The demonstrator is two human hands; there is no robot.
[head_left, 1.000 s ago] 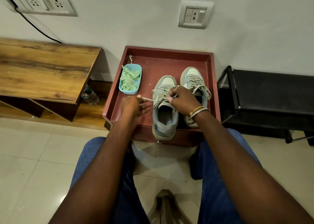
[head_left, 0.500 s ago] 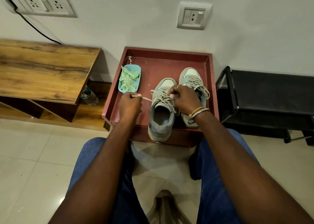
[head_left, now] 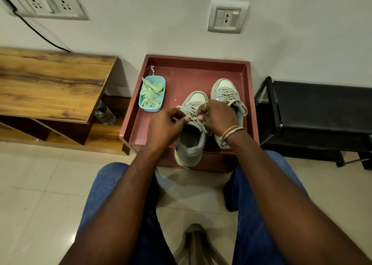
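Two grey sneakers stand side by side on a dark red tray (head_left: pixel 248 95). The left sneaker (head_left: pixel 190 144) is nearer, its heel hanging over the tray's front edge. The right sneaker (head_left: pixel 225 89) has its laces tied in a bow. My left hand (head_left: pixel 164 129) and my right hand (head_left: pixel 218 115) meet over the left sneaker's tongue, and each pinches a strand of its pale lace (head_left: pixel 192 111) with curled fingers. A ring and bangles show on my right hand and wrist.
A light blue box (head_left: pixel 152 94) of green scraps sits at the tray's left. Left of the tray stand a wooden shelf unit (head_left: pixel 50 83) and a plastic bottle (head_left: pixel 105 114). A black rack (head_left: pixel 318 111) is on the right. My knees flank a tiled floor.
My left hand, which held the lace end out to the left, has moved right and in to the sneaker's tongue. Both hands are now close together over the laces.
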